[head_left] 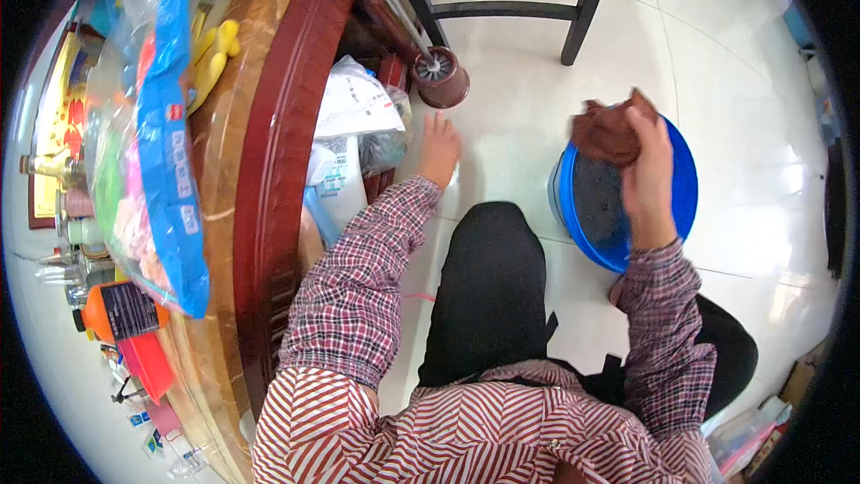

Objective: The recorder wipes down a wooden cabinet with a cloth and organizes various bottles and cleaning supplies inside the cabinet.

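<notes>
Right hand [651,170] clenched on brown cloth [606,133] over blue bucket [688,170], right of frame; left hand [439,152] looks empty, fingers extended. Risk: if cloth's wet, drips outside rim could slick floor tiles [730,116].

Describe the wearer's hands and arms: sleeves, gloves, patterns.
No gloves visible on the left hand or the right hand. Both forearms are in plaid: the left sleeve and the right sleeve are checked in dark red, white and near-black. Above the plaid, a top with red-and-white diagonal stripes covers the upper arms. No cables seen on either arm.
</notes>
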Demonstrator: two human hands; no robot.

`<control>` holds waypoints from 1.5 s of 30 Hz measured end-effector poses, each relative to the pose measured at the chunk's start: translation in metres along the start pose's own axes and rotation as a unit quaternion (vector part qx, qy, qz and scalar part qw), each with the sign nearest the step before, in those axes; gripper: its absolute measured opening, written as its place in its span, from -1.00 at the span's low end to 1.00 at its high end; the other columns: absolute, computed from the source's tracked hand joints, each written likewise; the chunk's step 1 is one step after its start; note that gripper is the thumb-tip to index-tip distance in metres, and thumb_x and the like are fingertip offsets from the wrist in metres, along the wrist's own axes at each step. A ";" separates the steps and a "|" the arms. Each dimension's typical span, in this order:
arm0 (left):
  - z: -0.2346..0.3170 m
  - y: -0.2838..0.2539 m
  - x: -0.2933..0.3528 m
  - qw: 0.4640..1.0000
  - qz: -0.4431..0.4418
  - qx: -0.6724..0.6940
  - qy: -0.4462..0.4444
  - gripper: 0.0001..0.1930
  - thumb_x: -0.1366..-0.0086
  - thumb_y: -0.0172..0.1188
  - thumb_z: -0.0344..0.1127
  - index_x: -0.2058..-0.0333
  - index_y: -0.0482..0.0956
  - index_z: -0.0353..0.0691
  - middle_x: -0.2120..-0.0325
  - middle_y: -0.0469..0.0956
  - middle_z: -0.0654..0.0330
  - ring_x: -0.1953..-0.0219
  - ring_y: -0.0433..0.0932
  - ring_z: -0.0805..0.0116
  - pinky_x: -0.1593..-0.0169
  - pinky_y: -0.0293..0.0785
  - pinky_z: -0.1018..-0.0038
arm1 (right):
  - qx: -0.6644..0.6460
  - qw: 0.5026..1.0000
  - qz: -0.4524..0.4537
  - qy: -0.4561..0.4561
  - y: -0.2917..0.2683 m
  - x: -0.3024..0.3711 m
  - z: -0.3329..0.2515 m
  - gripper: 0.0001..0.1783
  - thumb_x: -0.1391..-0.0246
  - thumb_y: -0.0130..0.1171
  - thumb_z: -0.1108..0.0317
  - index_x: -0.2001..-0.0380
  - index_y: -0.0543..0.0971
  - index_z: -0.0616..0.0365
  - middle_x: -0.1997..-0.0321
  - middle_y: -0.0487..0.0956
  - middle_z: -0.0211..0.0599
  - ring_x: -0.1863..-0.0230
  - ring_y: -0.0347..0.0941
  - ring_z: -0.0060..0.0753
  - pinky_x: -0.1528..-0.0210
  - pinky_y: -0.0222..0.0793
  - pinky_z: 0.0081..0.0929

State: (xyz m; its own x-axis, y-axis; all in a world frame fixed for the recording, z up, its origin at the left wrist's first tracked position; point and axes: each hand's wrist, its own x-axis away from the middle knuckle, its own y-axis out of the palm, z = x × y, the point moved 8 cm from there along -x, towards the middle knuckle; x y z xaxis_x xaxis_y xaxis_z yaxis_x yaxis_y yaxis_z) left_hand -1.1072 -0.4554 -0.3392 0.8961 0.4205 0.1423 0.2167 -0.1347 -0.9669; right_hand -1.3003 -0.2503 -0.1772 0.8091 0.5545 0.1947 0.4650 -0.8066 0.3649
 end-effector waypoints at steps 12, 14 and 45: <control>-0.040 0.064 -0.024 0.882 -0.267 -0.382 0.065 -0.61 -0.26 -0.11 -0.19 0.00 0.48 -0.13 -0.18 0.22 0.08 -0.31 -0.07 0.03 -0.30 -0.43 -0.10 | -0.032 0.978 -0.153 0.137 0.073 0.031 0.088 -0.65 -0.01 0.13 0.41 0.12 0.35 0.25 0.20 0.48 -0.25 0.19 0.43 -0.51 0.13 0.38 -0.52; -0.038 0.063 -0.026 0.867 -0.289 -0.398 0.075 -0.61 -0.25 -0.11 -0.19 -0.01 0.47 -0.12 -0.16 0.25 0.08 -0.30 -0.04 0.02 -0.29 -0.43 -0.12 | -0.038 0.975 -0.151 0.158 0.073 0.025 0.103 -0.64 0.00 0.14 0.40 0.12 0.35 0.25 0.20 0.47 -0.26 0.20 0.43 -0.51 0.14 0.38 -0.52; -0.067 -0.059 0.024 0.990 0.007 -0.139 0.036 -0.81 -0.11 0.00 -0.40 0.32 0.56 -0.23 0.12 0.46 0.13 -0.08 0.31 0.13 -0.31 -0.10 0.13 | -0.052 0.969 -0.074 0.229 0.071 -0.033 0.164 -0.62 0.05 0.14 0.34 0.15 0.38 0.28 0.22 0.47 -0.26 0.23 0.42 -0.43 0.16 0.37 -0.49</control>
State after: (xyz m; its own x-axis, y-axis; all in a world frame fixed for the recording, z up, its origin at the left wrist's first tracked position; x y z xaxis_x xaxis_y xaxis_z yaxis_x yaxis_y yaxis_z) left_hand -1.0724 -0.4976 -0.2642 0.9228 0.3532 0.1541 0.2936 -0.3855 -0.8748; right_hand -1.2346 -0.3595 -0.3070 0.4807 0.7145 0.5083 0.5063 -0.6994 0.5045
